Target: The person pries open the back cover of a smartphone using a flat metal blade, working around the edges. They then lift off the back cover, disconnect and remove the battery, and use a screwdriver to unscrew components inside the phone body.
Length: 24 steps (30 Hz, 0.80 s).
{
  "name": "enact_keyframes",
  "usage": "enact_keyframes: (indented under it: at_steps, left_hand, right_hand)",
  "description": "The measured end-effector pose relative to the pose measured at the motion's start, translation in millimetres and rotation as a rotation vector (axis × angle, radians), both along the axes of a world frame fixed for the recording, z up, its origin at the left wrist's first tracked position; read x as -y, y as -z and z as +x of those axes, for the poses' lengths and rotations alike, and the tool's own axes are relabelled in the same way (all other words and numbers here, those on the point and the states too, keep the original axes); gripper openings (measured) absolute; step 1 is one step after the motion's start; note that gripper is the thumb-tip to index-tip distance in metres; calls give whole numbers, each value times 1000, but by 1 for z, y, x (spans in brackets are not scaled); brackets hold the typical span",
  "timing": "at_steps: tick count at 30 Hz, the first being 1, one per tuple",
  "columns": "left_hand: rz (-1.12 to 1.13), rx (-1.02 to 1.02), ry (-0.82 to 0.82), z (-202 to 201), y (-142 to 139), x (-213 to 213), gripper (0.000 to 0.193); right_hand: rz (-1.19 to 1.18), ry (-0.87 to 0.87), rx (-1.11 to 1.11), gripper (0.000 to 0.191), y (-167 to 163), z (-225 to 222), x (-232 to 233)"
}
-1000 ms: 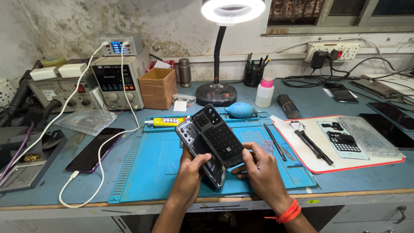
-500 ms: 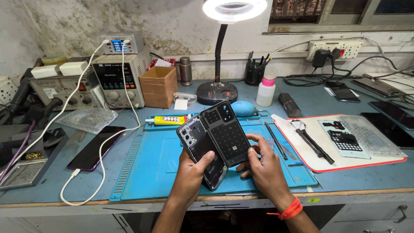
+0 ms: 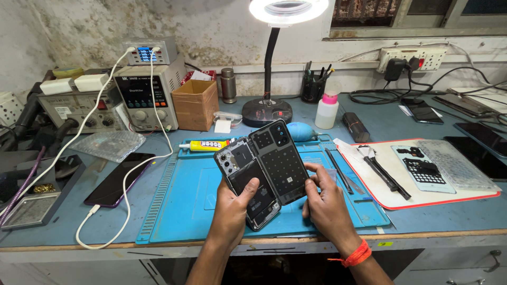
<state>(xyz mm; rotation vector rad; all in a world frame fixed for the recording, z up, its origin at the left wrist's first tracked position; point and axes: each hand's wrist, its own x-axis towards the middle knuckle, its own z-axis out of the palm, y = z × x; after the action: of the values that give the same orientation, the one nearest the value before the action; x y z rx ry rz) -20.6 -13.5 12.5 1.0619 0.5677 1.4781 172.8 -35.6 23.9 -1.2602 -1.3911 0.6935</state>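
yellow glue tube (image 3: 207,145) lies behind; left hand (image 3: 232,211) grips opened phone (image 3: 247,182), right hand (image 3: 325,203) pinches back cover (image 3: 280,161).

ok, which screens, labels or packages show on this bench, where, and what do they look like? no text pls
Meter screen: small lit blue rectangle, back left, atop the supply.
Power supply: grey-white box, dark front panel, teal knobs.
Cardboard box: brown, open, beside the supply.
Glue tube: yellow, printed label, lying on the blue mat.
Dark phone: left of the mat, screen off, white cable plugged in.
Bottle: white, pink cap.
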Motion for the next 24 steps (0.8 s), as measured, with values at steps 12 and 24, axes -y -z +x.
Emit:
enact_keyframes:
  at_steps: [12,24]
  left_hand:
    - [-30,125,56,-5,4,-6,40]
    - [-74,159,89,-5,-1,-5,41]
  right_hand:
    - [-43,-131,-149,39,11,10,-8]
    - [-72,-145,-159,41,6,10,-5]
